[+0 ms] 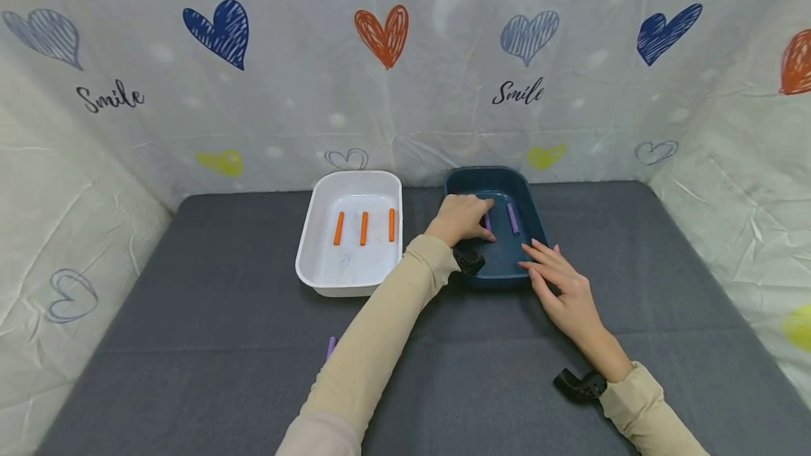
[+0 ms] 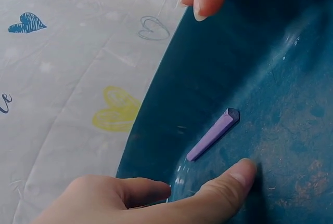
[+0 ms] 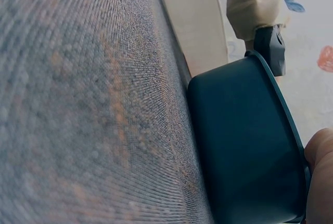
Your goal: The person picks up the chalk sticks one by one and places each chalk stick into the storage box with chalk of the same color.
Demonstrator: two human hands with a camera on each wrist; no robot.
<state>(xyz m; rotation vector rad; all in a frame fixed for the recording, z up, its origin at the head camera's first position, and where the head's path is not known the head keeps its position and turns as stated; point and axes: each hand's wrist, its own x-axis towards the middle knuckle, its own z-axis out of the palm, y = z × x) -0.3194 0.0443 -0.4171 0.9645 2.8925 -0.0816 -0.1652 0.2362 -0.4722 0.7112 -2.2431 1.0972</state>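
My left hand [image 1: 465, 219] reaches into the dark blue tray [image 1: 507, 269], with thumb and index finger spread apart. Between them, in the head view, lies a purple stick [image 1: 487, 222]; I cannot make out any grip on it. A second purple stick [image 1: 513, 219] rests on the tray floor to its right; the left wrist view shows one purple stick [image 2: 213, 134] lying beyond the thumb. My right hand [image 1: 564, 290] is at the tray's near right corner, its fingers extended over the rim. In the right wrist view, part of that hand [image 3: 321, 177] touches the rim.
Left of the blue tray stands a white tray [image 1: 355, 277] with three orange sticks [image 1: 364, 229] laid side by side. Another purple stick [image 1: 331, 347] lies on the grey cloth-covered table [image 1: 222, 343], partly covered by the left sleeve. A printed curtain [image 1: 443, 125] hangs behind.
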